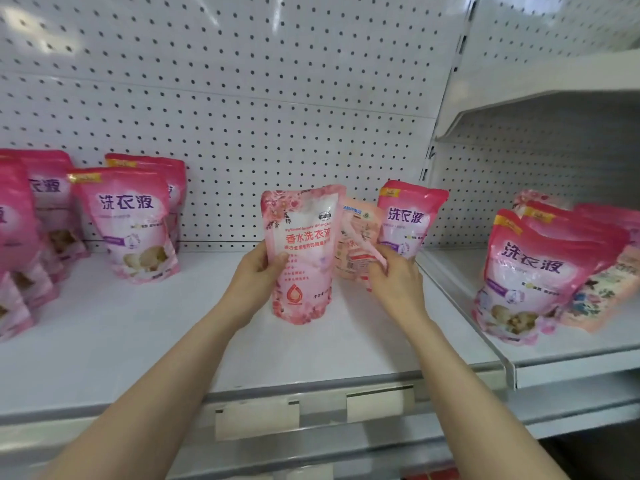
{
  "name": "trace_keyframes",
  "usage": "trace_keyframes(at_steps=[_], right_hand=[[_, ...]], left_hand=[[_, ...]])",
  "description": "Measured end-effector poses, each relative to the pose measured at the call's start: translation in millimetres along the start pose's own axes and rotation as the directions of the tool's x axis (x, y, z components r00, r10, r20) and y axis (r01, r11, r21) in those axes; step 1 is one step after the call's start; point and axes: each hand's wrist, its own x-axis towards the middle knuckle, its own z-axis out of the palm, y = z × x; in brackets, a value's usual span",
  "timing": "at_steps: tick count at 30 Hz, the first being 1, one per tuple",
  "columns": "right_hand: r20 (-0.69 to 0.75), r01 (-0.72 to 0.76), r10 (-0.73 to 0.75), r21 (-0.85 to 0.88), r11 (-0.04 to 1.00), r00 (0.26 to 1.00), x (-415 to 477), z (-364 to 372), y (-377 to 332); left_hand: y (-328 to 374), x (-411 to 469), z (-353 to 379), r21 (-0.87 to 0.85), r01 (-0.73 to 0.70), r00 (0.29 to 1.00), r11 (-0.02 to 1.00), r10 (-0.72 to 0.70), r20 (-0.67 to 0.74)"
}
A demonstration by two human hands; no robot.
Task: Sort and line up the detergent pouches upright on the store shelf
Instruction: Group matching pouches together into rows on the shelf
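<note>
Light pink pouch (304,251) stands upright on the shelf (156,341), your left hand (258,271) curled round its left edge. Just right of it your right hand (398,282) pinches a peach pouch (356,244)

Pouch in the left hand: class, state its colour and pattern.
Pouch: light pink, darker pink blossoms; head view.

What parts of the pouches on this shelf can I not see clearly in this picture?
- Peach pouch: head view; the floral pouch in the left hand and the right hand cover most of it.
- Leftmost dark pink pouches: head view; cut off by the left frame edge.
- Pouches on the right shelf: head view; blurred, rear labels unreadable.
- Shelf-edge tags: head view; blurred, no text legible.
</note>
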Motion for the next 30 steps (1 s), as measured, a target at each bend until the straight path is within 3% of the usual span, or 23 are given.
trace_keyframes(at_steps=[2, 4, 6, 11, 18, 19, 21, 24, 26, 30], right_hand=[[0.060, -0.078, 0.062, 0.317, 0.945, 0.996, -2, -6, -2], [0.122, -0.205, 0.166, 0.635, 0.744, 0.979, 1, -13, -3], [0.212, -0.288, 0.197, 0.757, 0.586, 0.957, 2, -18, -6], [0.242, -0.266, 0.129, 0.708, 0.654, 0.962, 4, -21, -11], [-0.011, -0.139, 0.190, 0.636, 0.759, 0.982, 4, -4, -35], [0.006, -0.145, 0.189, 0.665, 0.733, 0.982, 2, 2, -41], [0.174, -0.198, 0.105, 0.715, 0.671, 0.979, -2, 11, -51], [0.436, -0.211, -0.154, 0.677, 0.705, 0.887, -5, 15, -54], [0.469, -0.177, -0.230, 0.674, 0.717, 0.853, -3, 9, -53], [0.469, -0.163, -0.235, 0.663, 0.731, 0.852, 16, -1, -46]], left_hand=[[0, -5, -6, -0.020, -0.005, 1.000, 1.000, 0.004, -0.023], [1, -9, -9, -0.032, -0.013, 0.999, 0.999, 0.012, -0.032], [2, -12, -12, -0.026, -0.014, 0.999, 1.000, 0.013, -0.039], [3, -23, -21, -0.012, -0.030, 0.997, 0.999, 0.029, -0.073], [10, -37, -21, 0.113, -0.081, 0.970, 0.990, 0.104, -0.221], [11, -39, -21, 0.127, -0.083, 0.964, 0.988, 0.112, -0.242], [12, -43, -22, 0.138, -0.081, 0.961, 0.987, 0.114, -0.253], [14, -47, -26, 0.141, -0.066, 0.970, 0.988, 0.096, -0.223], [14, -49, -31, 0.125, -0.062, 0.975, 0.990, 0.087, -0.205], [17, -54, -36, 0.043, -0.054, 0.983, 0.998, 0.061, -0.176]])
